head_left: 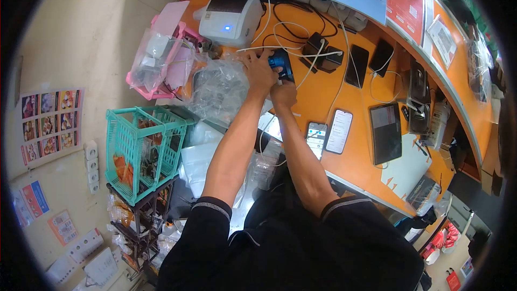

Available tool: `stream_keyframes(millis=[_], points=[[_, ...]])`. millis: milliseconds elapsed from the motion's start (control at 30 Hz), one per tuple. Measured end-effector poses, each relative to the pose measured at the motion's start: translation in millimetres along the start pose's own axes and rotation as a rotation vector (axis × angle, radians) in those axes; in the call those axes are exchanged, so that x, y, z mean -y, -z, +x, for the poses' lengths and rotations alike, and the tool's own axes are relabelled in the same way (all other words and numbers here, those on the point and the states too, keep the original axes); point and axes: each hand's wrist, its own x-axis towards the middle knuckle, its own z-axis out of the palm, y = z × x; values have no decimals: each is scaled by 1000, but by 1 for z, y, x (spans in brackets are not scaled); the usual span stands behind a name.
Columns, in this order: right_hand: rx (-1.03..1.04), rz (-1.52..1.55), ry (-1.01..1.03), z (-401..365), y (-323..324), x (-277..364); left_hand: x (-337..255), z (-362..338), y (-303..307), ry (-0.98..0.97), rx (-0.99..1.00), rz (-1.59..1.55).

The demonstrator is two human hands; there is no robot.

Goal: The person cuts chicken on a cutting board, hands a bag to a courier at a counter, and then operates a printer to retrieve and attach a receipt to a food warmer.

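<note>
On the orange desk (312,99), a small dark device with a blue face (279,60) lies between my hands. My left hand (260,70) is at its left side with the fingers spread, touching its edge and the clear plastic beside it. My right hand (283,92) is closed at the device's lower end; its fingertips and what they grip are partly hidden. Crumpled clear plastic bags (218,89) lie just left of my left hand. A white cable (307,53) runs across the desk by the device.
A white label printer (230,17) with a blue light stands behind. Several phones, one lit (339,131), and a tablet (386,133) lie right. Black stands (321,54) and loose cables are at the back. Pink (156,95) and green (133,129) baskets stand left.
</note>
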Motion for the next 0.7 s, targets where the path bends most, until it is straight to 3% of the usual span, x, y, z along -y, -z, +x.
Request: stream_keyframes(millis=[33, 233, 333, 400, 433, 500, 600, 700], points=[[-10, 14, 70, 1, -1, -1, 0, 3, 1, -4, 4, 0], [262, 100, -114, 0, 2, -7, 0, -5, -3, -7, -14, 29], [409, -164, 200, -25, 23, 6, -1, 1, 0, -15, -14, 71], [396, -92, 331, -44, 54, 5, 0, 1, 1, -47, -23, 112], [388, -54, 403, -47, 69, 6, 7, 10, 0, -75, 55, 72], [373, 166, 293, -43, 100, 7, 19, 27, 4, -127, 205, -6], [469, 468, 174, -31, 142, 15, -47, 13, 96, 185, 377, -627], [581, 616, 235, -39, 183, 50, -51, -37, 133, 135, -21, -856]])
